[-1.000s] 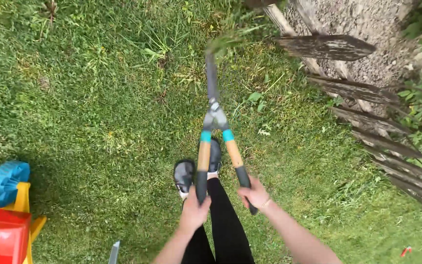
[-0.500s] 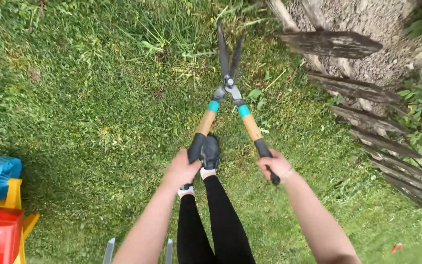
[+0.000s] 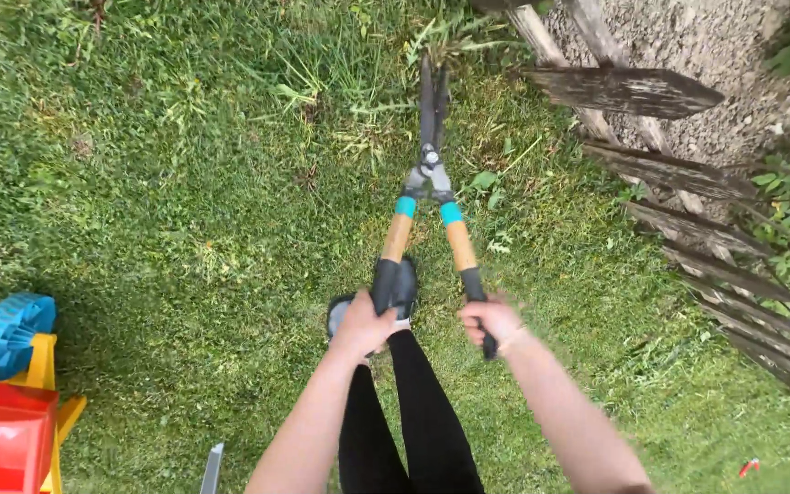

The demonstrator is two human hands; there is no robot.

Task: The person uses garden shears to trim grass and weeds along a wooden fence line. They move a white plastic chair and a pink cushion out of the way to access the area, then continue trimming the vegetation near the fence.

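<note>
We are holding the big garden shears (image 3: 428,197) with our left hand (image 3: 360,327) and right hand (image 3: 492,321), fingers wrapped tight on the handles, blades nearly shut over tall grass (image 3: 340,73) far ahead by the wooden fence (image 3: 678,183), lots of it still looking uncut.

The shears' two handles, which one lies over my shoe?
The handle in your left hand; its black grip overlaps the shoe, the other handle crosses only grass.

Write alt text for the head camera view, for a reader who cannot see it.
Seen from above, a person's left hand and right hand grip the two handles of long hedge shears, whose nearly closed blades point into tall grass beside a weathered wooden fence. A red, yellow and blue plastic toy sits on the lawn at lower left.
</note>
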